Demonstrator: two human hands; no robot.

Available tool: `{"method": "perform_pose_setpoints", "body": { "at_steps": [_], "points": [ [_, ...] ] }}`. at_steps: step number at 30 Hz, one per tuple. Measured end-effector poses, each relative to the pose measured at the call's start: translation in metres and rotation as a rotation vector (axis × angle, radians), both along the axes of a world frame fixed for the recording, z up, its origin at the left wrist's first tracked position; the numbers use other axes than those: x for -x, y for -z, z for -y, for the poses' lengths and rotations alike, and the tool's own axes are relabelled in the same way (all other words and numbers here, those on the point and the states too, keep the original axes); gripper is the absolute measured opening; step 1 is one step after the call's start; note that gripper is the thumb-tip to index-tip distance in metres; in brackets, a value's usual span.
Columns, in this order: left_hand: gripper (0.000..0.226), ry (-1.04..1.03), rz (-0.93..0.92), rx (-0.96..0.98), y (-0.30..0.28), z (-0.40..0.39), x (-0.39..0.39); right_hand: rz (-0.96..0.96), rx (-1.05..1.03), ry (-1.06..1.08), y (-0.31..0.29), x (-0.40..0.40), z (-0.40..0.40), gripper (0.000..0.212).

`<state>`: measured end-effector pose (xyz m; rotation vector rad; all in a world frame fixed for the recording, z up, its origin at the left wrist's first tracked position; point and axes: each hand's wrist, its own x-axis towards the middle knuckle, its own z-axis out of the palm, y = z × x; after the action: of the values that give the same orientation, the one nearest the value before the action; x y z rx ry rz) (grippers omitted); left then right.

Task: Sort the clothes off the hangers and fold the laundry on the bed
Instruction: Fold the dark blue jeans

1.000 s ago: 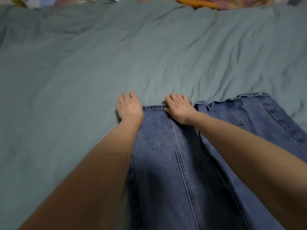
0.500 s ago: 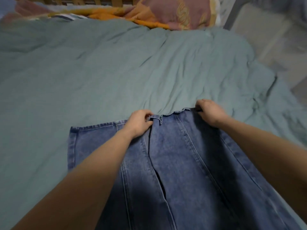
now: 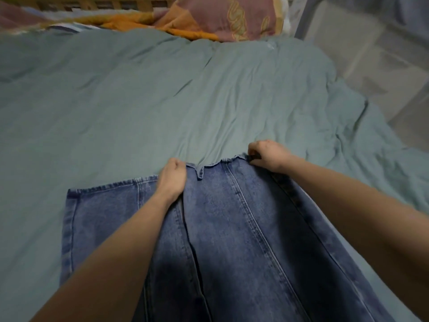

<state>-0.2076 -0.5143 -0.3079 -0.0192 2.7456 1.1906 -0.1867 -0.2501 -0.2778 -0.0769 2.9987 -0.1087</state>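
Here the fingers point(image 3: 178, 164) of the left hand point(image 3: 173, 180) are curled tight around the far hem of one leg of the blue jeans point(image 3: 232, 240), bunching the denim at its inner corner. The right hand point(image 3: 267, 156) grips the same hem at its outer corner, fingers folded over the edge — a dark strip of cloth shows just under them. Between the two hands the hem sags slightly above the bed point(image 3: 139, 101). The jeans lie lengthwise on the grey-green bedcover, running from the near edge of the view toward the middle of the bed; the other leg lies flat to the left, its hem nearer than the held one. Beyond — at the head of the bed — sits a patterned pillow point(image 3: 232, 17) in pink and orange against a wooden headboard point(image 3: 92, 2).
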Motion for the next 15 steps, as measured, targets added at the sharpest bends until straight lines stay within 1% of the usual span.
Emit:
{"method": "perform_pose_setpoints", "body": {
  "at_steps": [2, 4, 6, 7, 9, 10, 11, 12, 13, 14, 15],
  "points": [
    [0.035, -0.003, 0.003, -0.005, -0.002, -0.006, -0.002, -0.022, -0.055, -0.019, 0.005, -0.004, 0.001, 0.022],
    [0.032, 0.002, 0.008, 0.07, -0.002, -0.011, -0.004, -0.101, -0.073, -0.033, 0.012, -0.008, 0.004, 0.031],
    [0.023, 0.06, -0.031, 0.107, 0.002, -0.011, -0.006, -0.195, 0.036, -0.052, 0.011, -0.011, 0.003, 0.035],
    [0.018, 0.089, -0.05, 0.079, 0.006, -0.009, -0.004, -0.262, 0.125, -0.067, 0.009, -0.01, 0.0, 0.03],
    [0.017, 0.132, -0.049, -0.014, 0.01, -0.002, -0.003, -0.399, 0.267, -0.051, 0.001, -0.005, -0.008, 0.014],
    [0.016, 0.16, -0.041, -0.045, 0.01, 0.002, -0.002, -0.442, 0.316, -0.006, -0.004, -0.001, -0.012, 0.008],
    [0.017, 0.209, -0.028, -0.062, 0.007, 0.006, -0.004, -0.451, 0.414, 0.056, -0.011, 0.002, -0.014, 0.005],
    [0.021, 0.26, -0.014, -0.053, 0.004, 0.009, -0.007, -0.398, 0.577, 0.142, -0.019, 0.004, -0.014, 0.007],
    [0.024, 0.302, -0.01, -0.043, 0.004, 0.012, -0.007, -0.305, 0.78, 0.215, -0.029, 0.004, -0.013, 0.009],
    [0.023, 0.324, -0.013, -0.048, 0.005, 0.013, -0.006, -0.193, 0.949, 0.264, -0.035, 0.004, -0.013, 0.009],
    [0.017, 0.32, -0.01, -0.071, 0.006, 0.014, -0.006, -0.089, 1.056, 0.278, -0.041, 0.004, -0.015, 0.008]
  ]
}}
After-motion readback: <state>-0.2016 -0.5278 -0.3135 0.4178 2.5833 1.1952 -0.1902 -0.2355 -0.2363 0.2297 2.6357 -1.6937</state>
